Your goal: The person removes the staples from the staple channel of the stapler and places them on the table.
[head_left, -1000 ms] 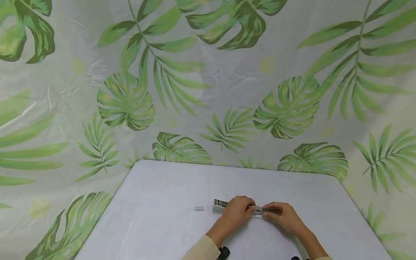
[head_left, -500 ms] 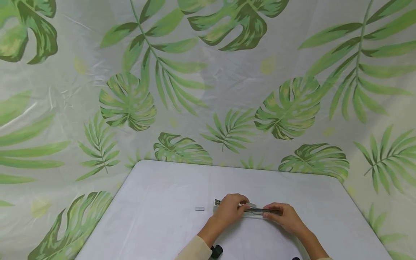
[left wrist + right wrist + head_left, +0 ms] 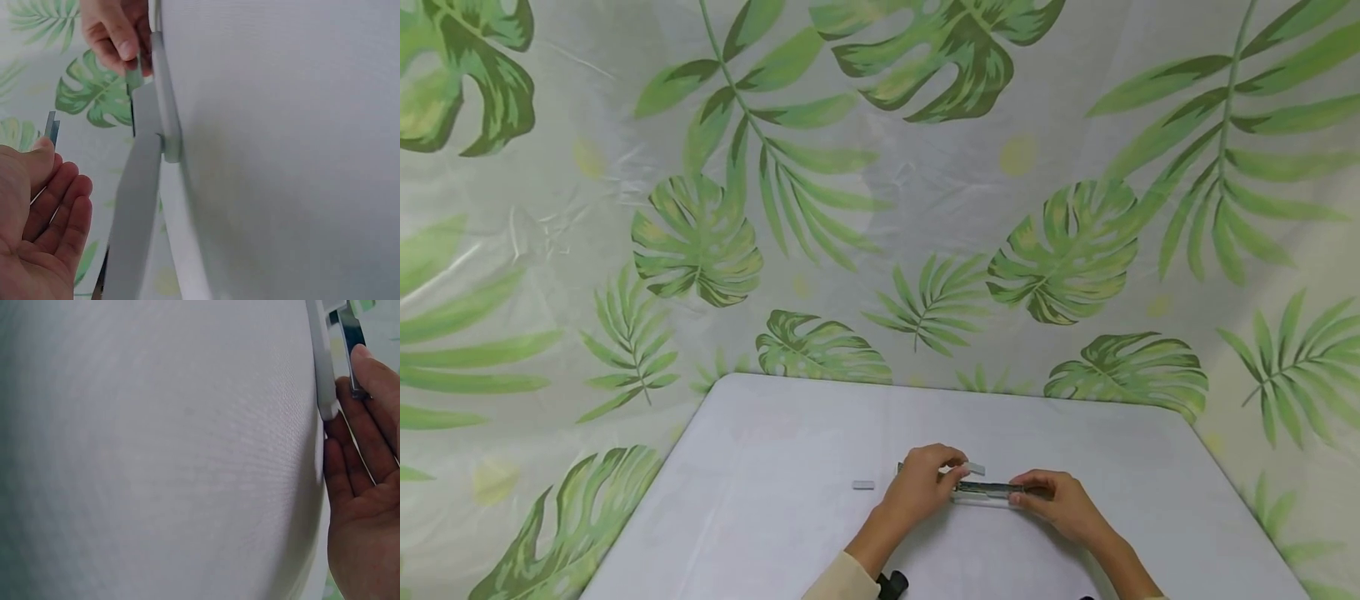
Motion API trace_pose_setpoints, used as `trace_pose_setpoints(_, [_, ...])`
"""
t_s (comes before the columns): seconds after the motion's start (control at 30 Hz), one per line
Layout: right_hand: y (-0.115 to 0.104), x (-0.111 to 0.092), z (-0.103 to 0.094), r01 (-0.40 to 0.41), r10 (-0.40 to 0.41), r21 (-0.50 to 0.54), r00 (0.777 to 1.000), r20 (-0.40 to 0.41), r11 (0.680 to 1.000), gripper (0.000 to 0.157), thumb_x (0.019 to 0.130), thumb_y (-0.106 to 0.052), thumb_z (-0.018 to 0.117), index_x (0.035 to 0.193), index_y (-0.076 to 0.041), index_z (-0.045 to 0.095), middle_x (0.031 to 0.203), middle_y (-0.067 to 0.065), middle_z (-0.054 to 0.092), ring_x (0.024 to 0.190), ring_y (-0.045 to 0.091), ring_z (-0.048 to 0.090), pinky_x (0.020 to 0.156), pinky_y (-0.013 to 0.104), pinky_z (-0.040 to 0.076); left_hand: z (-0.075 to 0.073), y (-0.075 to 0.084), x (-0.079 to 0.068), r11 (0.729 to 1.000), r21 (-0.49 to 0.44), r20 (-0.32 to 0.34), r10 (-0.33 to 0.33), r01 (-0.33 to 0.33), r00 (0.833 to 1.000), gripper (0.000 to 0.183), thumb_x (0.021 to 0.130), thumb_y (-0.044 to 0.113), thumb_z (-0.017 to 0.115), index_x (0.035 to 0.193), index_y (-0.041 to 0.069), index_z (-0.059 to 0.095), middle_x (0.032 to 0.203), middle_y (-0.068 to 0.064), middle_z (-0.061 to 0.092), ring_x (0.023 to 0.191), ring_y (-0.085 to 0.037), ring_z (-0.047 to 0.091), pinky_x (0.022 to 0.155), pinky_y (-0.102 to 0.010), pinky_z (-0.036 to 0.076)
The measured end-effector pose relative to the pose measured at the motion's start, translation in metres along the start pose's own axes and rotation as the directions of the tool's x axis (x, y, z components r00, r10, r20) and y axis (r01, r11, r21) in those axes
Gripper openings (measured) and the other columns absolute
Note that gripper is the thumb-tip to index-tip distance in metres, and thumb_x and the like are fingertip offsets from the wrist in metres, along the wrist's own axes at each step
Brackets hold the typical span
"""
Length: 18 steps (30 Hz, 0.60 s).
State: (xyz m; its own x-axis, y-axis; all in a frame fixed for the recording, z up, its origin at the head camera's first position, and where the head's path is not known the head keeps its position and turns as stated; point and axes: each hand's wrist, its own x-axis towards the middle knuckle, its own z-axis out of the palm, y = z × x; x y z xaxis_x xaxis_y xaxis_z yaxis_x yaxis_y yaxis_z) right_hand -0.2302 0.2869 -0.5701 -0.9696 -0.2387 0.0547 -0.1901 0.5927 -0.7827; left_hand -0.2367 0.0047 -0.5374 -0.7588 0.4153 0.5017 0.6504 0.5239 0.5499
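Observation:
An opened stapler point(image 3: 988, 489) with a pale grey body point(image 3: 134, 206) stands lengthwise on the table. In the head view my left hand point(image 3: 921, 483) is over its left part, hiding much of that end. Between thumb and fingertips this hand pinches a short silver strip of staples point(image 3: 51, 128), held apart from the stapler. My right hand point(image 3: 1060, 496) is at the opposite end; in the right wrist view its thumb and fingers pinch the end of the dark metal magazine point(image 3: 353, 350). A second staple strip point(image 3: 862, 484) lies on the table left of the stapler.
The white-covered table point(image 3: 775, 433) has rounded far corners. Directly behind it hangs a leaf-patterned cloth point(image 3: 925, 208). A small black object point(image 3: 892, 585) is at my left wrist.
My left hand has drawn left along the stapler, carrying the staple strip away from its right part, so more of the dark magazine shows. My right hand has stayed nearly still.

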Motion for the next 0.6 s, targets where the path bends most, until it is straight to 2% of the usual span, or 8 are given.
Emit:
trace_pose_setpoints(0.23, [0.003, 0.001, 0.001, -0.019, 0.019, -0.012, 1.0, -0.005, 1.0, 0.029, 0.089, -0.037, 0.081, 0.109, -0.016, 0.078, 0.106, -0.001, 0.078, 0.092, 0.001, 0.069, 0.082, 0.022, 0.054, -0.014, -0.002, -0.002, 1.0, -0.002, -0.045, 0.023, -0.024, 0.999, 0.018, 0.099, 0.023, 0.07, 0.11, 0.011, 0.076, 0.103, 0.0, 0.077, 0.097, -0.008, 0.072, 0.083, -0.021, 0.059])
trace_pose_setpoints(0.37, [0.003, 0.0, 0.001, -0.024, 0.024, -0.016, 1.0, -0.007, 1.0, 0.028, 0.089, -0.037, 0.081, 0.109, -0.016, 0.078, 0.106, -0.001, 0.078, 0.093, 0.002, 0.07, 0.083, 0.023, 0.055, -0.021, -0.008, -0.004, 1.0, -0.005, -0.059, -0.002, 0.001, 0.998, 0.019, 0.099, 0.024, 0.07, 0.111, 0.011, 0.076, 0.105, 0.0, 0.077, 0.098, -0.009, 0.072, 0.082, -0.026, 0.061])
trace_pose_setpoints(0.6, [0.003, 0.0, 0.001, -0.043, 0.043, -0.012, 0.999, -0.002, 0.999, 0.028, 0.089, -0.037, 0.08, 0.11, -0.018, 0.078, 0.108, -0.002, 0.078, 0.095, 0.002, 0.07, 0.084, 0.021, 0.054, -0.036, -0.008, -0.014, 0.994, -0.088, -0.079, -0.071, 0.064, 0.994, 0.021, 0.099, 0.024, 0.069, 0.114, 0.01, 0.076, 0.109, -0.002, 0.077, 0.1, -0.013, 0.072, 0.076, -0.014, 0.058])
